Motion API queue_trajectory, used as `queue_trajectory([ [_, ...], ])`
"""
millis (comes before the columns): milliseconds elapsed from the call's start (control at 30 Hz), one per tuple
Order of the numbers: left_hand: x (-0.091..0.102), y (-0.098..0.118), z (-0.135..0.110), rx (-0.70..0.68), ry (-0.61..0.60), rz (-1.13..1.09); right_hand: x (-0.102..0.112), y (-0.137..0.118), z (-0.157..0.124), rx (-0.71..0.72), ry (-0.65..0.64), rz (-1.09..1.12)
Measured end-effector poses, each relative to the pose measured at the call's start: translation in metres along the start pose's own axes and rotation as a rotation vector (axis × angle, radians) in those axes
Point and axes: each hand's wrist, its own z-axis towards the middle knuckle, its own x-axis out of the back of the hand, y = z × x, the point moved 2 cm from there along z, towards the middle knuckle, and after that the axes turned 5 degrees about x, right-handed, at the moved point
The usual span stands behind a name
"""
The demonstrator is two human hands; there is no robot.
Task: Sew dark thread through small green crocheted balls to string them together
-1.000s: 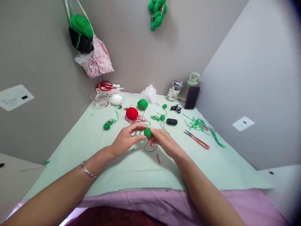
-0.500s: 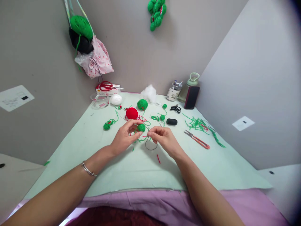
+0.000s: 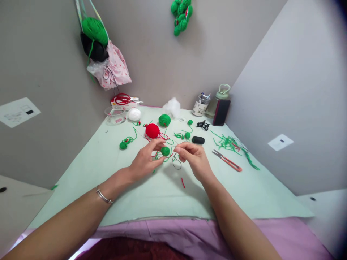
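My left hand [image 3: 146, 160] pinches a small green crocheted ball [image 3: 165, 151] between thumb and fingertips, just above the pale green table cover [image 3: 114, 187]. My right hand [image 3: 193, 159] is closed in a pinch right beside the ball, holding a dark thread [image 3: 176, 164] that loops down under the fingers. Green and red yarn tails hang from the ball between the two hands. A silver bracelet [image 3: 104, 196] sits on my left wrist.
Behind the hands lie a red yarn ball [image 3: 152, 130], a green yarn ball [image 3: 164, 120], small green crocheted pieces [image 3: 123, 145], a black case [image 3: 198, 140] and red-handled snips [image 3: 227, 160]. Green yarn scraps [image 3: 230, 142] lie right. A cup, bottle and phone stand at the back.
The ball passed from between both hands into my left hand, then dropped slightly. My right hand drew back to the right and now pinches the dark thread, lifting its loop.
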Motion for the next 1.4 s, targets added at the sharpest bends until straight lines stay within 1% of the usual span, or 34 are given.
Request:
queue_trajectory([
  [67, 0.000, 0.001, 0.000, -0.032, -0.007, 0.020, -0.002, 0.000, -0.001, 0.001, -0.043, 0.003],
  [133, 0.002, 0.004, 0.001, -0.043, 0.024, -0.029, -0.006, -0.001, -0.003, 0.002, -0.115, -0.020],
  [200, 0.003, 0.006, 0.003, 0.003, 0.043, -0.139, -0.011, -0.002, -0.006, 0.011, -0.174, -0.060],
  [333, 0.005, 0.008, 0.005, 0.148, 0.003, -0.373, -0.015, -0.003, -0.007, 0.010, -0.221, -0.111],
  [400, 0.006, 0.008, 0.006, 0.194, 0.020, -0.450, -0.013, -0.003, -0.007, 0.025, -0.220, -0.116],
  [500, 0.008, 0.004, 0.008, 0.261, 0.063, -0.566, -0.009, -0.003, -0.006, 0.096, -0.187, -0.119],
  [567, 0.008, 0.002, 0.009, 0.295, 0.069, -0.639, -0.008, -0.003, -0.006, 0.137, -0.138, -0.126],
  [633, 0.008, 0.001, 0.009, 0.305, 0.073, -0.683, -0.007, -0.002, -0.005, 0.148, -0.074, -0.118],
  [733, 0.008, 0.002, 0.009, 0.309, 0.085, -0.694, -0.007, 0.000, -0.005, 0.127, 0.011, -0.067],
  [800, 0.007, 0.002, 0.009, 0.321, 0.096, -0.691, -0.008, 0.002, -0.005, 0.105, 0.025, -0.064],
  [867, 0.007, 0.003, 0.009, 0.336, 0.099, -0.678, -0.009, 0.002, -0.005, 0.122, 0.032, -0.126],
  [967, 0.006, 0.005, 0.009, 0.320, 0.094, -0.648, -0.010, 0.001, -0.005, 0.212, 0.049, -0.275],
  [1033, 0.006, 0.006, 0.008, 0.292, 0.094, -0.624, -0.011, 0.000, -0.006, 0.231, 0.036, -0.323],
  [1233, 0.005, 0.005, 0.008, 0.258, 0.097, -0.562, -0.014, 0.003, -0.008, 0.187, -0.002, -0.352],
  [1400, 0.006, 0.004, 0.007, 0.236, 0.091, -0.555, -0.014, 0.004, -0.008, 0.162, -0.003, -0.352],
])
